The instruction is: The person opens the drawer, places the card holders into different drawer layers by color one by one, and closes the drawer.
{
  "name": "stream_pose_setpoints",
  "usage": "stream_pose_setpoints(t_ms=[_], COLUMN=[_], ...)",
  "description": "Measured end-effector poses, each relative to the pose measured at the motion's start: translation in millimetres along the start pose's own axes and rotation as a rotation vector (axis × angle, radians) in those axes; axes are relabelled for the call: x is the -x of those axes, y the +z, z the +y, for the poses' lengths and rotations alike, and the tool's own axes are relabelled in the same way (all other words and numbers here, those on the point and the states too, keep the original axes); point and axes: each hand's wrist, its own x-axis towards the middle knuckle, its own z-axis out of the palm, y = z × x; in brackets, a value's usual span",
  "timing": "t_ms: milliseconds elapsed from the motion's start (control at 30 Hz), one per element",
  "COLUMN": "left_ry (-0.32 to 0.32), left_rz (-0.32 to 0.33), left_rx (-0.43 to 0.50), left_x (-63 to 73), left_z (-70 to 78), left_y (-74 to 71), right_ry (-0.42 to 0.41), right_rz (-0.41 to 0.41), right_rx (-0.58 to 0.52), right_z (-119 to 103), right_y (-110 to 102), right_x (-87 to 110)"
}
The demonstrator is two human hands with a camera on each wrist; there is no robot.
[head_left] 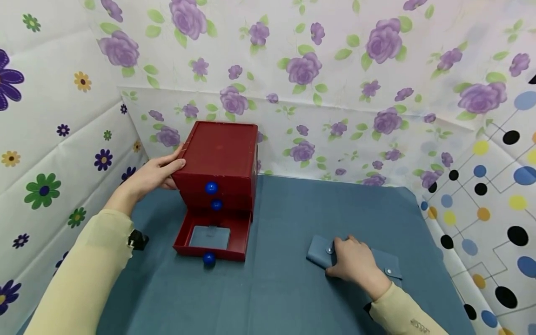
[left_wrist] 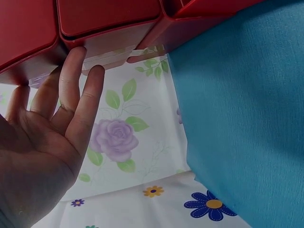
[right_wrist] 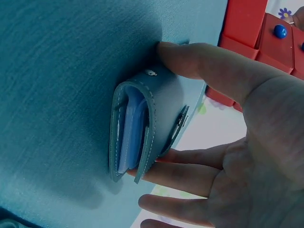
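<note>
My left hand (head_left: 157, 174) rests against the left side of a red drawer box (head_left: 219, 149), thumb at its top edge. In the left wrist view its fingers (left_wrist: 71, 80) stretch out nearly straight and touch the box. The lowest drawer (head_left: 182, 237) is pulled out, with a flat grey-blue tabbed item (head_left: 209, 237) inside. My right hand (head_left: 356, 260) holds a blue card wallet (head_left: 320, 251) on the table, thumb at one end and fingers at the other. In the right wrist view, clear sleeves (right_wrist: 130, 130) show in the wallet's open side.
A blue cloth (head_left: 284, 298) covers the table. Blue knobs stick out from the drawer fronts, the lowest knob (head_left: 209, 259) being farthest forward. Flower-printed sheeting (head_left: 301, 70) stands behind and at the left, and dotted sheeting (head_left: 494, 223) at the right.
</note>
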Motion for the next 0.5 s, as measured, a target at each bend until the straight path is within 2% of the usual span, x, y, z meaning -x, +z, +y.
stream_pose_setpoints(t_ms=[500], left_ry=[-0.001], left_rz=[-0.002], left_rx=[0.016], left_x=[-3.5], left_z=[-1.1], left_y=[-0.7], right_ry=[-0.013], right_rz=[0.06], right_rx=[-0.046], right_z=[-2.4], right_y=[2.0], right_x=[-1.4])
